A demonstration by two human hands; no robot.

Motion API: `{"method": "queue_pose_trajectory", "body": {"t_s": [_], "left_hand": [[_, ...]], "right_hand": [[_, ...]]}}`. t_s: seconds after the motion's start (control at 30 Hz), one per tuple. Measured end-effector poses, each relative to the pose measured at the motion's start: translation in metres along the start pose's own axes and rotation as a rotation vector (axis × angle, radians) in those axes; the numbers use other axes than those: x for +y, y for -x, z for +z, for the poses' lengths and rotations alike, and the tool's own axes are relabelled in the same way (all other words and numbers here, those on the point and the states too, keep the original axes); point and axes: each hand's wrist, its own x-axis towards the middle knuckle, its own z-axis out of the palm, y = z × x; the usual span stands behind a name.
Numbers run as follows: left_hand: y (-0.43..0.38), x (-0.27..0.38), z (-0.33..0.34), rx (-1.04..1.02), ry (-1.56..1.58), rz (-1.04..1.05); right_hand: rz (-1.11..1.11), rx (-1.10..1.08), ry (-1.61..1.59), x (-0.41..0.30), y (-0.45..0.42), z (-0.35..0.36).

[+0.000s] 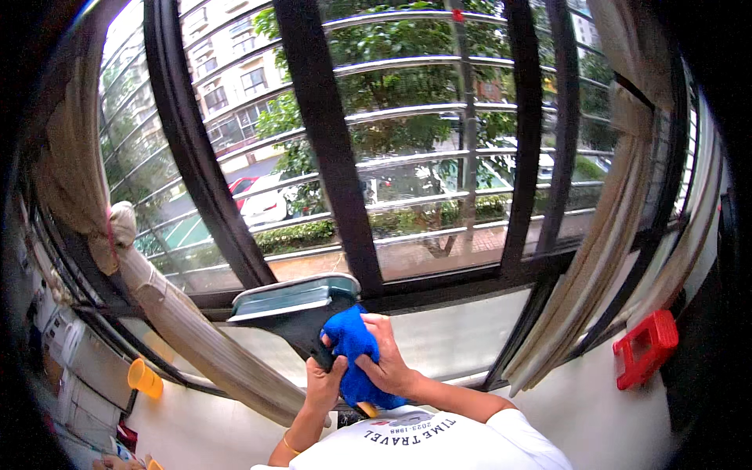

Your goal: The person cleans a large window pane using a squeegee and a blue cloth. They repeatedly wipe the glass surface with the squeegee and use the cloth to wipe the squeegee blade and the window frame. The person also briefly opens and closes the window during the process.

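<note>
My left hand (323, 380) is closed round the handle of a window squeegee (282, 320), a dark tool with a wide head tilted up towards the window. Bunched in my right hand (385, 358) is a blue cloth (355, 346), pressed against the squeegee's neck and handle. The cloth hangs down in front of the white shirt, and a small yellowish piece (368, 409) shows at its lower end. Ahead stands a sliding window with dark frames (329, 141) and metal bars outside.
Tied curtains hang at the left (194, 335) and right (593, 282). An orange-yellow bucket (145, 379) stands on the floor at lower left. A red plastic stool (646, 351) is at the right. The window's lower frame (446, 294) runs just beyond the hands.
</note>
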Motion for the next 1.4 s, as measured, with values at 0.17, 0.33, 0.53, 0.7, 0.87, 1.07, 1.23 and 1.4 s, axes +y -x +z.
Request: {"method": "queue_pose_trajectory", "body": {"t_s": [0.17, 0.33, 0.53, 0.7, 0.87, 1.07, 1.23, 1.4], "left_hand": [[0.005, 0.022, -0.067, 0.153, -0.176, -0.062], [0.022, 0.043, -0.111, 0.202, -0.219, -0.068], [0.039, 0.055, -0.165, 0.286, -0.452, -0.063], [0.051, 0.052, -0.208, 0.355, -0.454, -0.151], [0.053, 0.047, -0.229, 0.412, -0.497, -0.210], [0.050, 0.045, -0.246, 0.357, -0.493, -0.241], [0.048, 0.053, -0.248, 0.366, -0.551, -0.285], [0.058, 0.037, -0.267, 0.404, -0.544, -0.262]], "right_hand": [[-0.197, 0.079, 0.218, 0.022, -0.058, -0.001], [0.017, 0.420, 0.561, 0.071, -0.120, -0.002], [0.010, 0.558, 0.697, 0.092, -0.130, 0.048], [-0.062, 0.731, 0.776, 0.105, -0.144, 0.060], [-0.023, 0.721, 0.839, 0.106, -0.146, 0.081], [-0.078, 0.612, 0.787, 0.100, -0.149, 0.122], [-0.075, 0.528, 0.828, 0.099, -0.153, 0.147], [-0.141, 0.543, 0.726, 0.095, -0.158, 0.165]]}}
